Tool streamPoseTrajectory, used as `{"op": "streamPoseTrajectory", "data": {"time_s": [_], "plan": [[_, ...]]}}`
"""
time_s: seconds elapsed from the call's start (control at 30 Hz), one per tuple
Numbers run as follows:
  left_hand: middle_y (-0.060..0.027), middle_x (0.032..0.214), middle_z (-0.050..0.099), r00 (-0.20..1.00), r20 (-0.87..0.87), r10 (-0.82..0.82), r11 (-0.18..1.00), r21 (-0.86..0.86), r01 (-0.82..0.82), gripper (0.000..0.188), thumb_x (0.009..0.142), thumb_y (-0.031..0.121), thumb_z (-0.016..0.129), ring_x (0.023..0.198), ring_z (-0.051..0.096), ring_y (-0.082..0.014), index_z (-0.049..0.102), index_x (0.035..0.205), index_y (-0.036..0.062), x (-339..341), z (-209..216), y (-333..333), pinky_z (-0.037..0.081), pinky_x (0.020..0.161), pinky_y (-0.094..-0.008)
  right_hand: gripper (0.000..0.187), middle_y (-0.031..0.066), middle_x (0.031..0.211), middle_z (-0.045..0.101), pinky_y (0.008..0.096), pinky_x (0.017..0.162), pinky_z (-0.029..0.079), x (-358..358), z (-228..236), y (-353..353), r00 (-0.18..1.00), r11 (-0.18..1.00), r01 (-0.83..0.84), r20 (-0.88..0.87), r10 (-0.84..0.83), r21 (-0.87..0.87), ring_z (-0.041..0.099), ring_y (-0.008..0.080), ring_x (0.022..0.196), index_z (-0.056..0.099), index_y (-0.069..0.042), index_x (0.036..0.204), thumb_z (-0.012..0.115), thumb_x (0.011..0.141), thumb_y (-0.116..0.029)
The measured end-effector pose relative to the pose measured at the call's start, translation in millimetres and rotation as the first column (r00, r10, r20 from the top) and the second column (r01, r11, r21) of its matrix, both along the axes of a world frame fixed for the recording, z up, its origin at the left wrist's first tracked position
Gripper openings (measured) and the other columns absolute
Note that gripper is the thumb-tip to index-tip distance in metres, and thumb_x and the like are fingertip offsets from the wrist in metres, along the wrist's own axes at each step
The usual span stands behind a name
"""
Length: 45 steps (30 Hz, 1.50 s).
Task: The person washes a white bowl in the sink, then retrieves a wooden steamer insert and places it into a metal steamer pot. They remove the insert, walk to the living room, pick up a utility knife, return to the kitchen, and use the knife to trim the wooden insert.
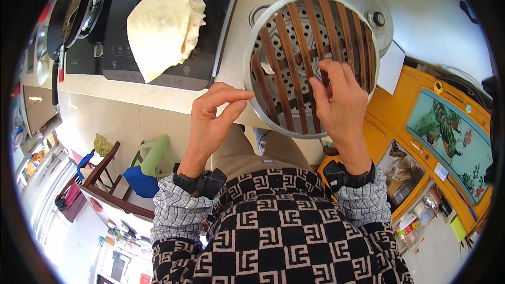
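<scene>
A round metal steamer pot (249, 81) stands at the counter's near edge, its perforated bottom showing through a rack of brown wooden slats (284, 39). My right hand (342, 100) is over the rack, thumb and forefinger curled about one slat; its other fingertips are partly hidden. Beside the pot's left rim is my left hand (218, 118), forefinger stretched toward the metal and thumb apart, nothing between them. A small whitish scrap (268, 68) clings to a slat at the left. Folded pale dough (163, 26) with a ruffled edge lies on the black cooktop (118, 47).
Behind the pot rests a glass lid (376, 18) with a black knob. A dark frying pan (68, 16) sits on the burner at far left. An orange cabinet (400, 92) with a painted panel stands right. A green stool (152, 155) and brown chair (100, 179) occupy the lower left.
</scene>
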<state>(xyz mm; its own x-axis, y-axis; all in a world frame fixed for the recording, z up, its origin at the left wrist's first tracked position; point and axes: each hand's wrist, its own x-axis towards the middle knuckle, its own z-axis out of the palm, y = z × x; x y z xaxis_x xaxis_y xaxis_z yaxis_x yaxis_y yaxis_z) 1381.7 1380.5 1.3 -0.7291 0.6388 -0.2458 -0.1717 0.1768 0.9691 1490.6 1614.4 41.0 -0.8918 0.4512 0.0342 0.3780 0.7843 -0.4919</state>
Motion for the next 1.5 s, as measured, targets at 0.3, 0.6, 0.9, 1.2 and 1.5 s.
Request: {"op": "streamPoseTrajectory", "data": {"time_s": [0.3,0.6,0.9,1.2,1.5], "plan": [[-0.0025,0.089,0.069,0.992,0.117,-0.051,0.997,-0.053,0.057,0.018,0.093,0.004,0.072,0.085,0.06,-0.0109,0.08,0.109,0.0048,33.7,2.8,-14.4,0.046,0.075,-0.0258,0.027,0.0082,0.095,0.066,0.0392,0.058,0.054,4.6,-5.9,0.8,1.0,1.0,0.009,-0.016,-0.009,0.003,0.069,0.0309,0.069,0.066,-0.012,0.113,0.076,0.088,-0.015],[-0.0036,0.089,0.07,0.995,0.079,-0.06,0.995,-0.076,0.066,0.023,0.091,0.002,0.072,0.087,0.06,-0.0144,0.079,0.112,0.0046,51.2,6.9,-12.0,0.048,0.076,-0.0284,0.027,0.0068,0.096,0.065,0.0399,0.058,0.055,6.0,-6.9,0.8,0.999,0.998,0.003,-0.038,-0.001,0.061,0.069,0.0312,0.07,0.065,-0.014,0.111,0.077,0.087,-0.018],[-0.0053,0.086,0.068,0.958,-0.163,-0.236,0.951,-0.239,0.194,0.031,0.089,-0.002,0.069,0.084,0.06,-0.0162,0.078,0.118,0.0036,48.4,15.3,-3.7,0.047,0.075,-0.0286,0.023,0.0061,0.094,0.063,0.0428,0.056,0.055,9.3,-7.0,0.0,0.996,0.998,0.041,-0.081,-0.036,0.055,0.07,0.0337,0.069,0.062,-0.016,0.104,0.076,0.086,-0.019],[-0.0047,0.087,0.065,0.983,-0.046,-0.179,0.947,-0.278,0.159,0.038,0.092,-0.001,0.067,0.084,0.059,-0.0138,0.072,0.13,0.0037,47.8,23.0,-0.1,0.047,0.076,-0.0271,0.02,0.01,0.092,0.063,0.037,0.056,0.059,13.1,-6.6,2.1,0.995,0.997,0.061,-0.087,-0.056,0.056,0.074,0.0267,0.073,0.062,-0.007,0.101,0.068,0.082,-0.012],[-0.0068,0.093,0.069,0.98,0.174,-0.095,0.958,-0.252,0.137,0.033,0.098,0.009,0.066,0.088,0.063,-0.0146,0.071,0.129,-0.0026,46.9,26.2,-4.3,0.05,0.081,-0.0277,0.021,0.0118,0.091,0.061,0.0348,0.053,0.058,17.7,-5.4,-2.1,0.987,0.994,0.108,-0.124,-0.104,0.025,0.072,0.0273,0.068,0.065,-0.002,0.104,0.065,0.083,-0.01]]}}
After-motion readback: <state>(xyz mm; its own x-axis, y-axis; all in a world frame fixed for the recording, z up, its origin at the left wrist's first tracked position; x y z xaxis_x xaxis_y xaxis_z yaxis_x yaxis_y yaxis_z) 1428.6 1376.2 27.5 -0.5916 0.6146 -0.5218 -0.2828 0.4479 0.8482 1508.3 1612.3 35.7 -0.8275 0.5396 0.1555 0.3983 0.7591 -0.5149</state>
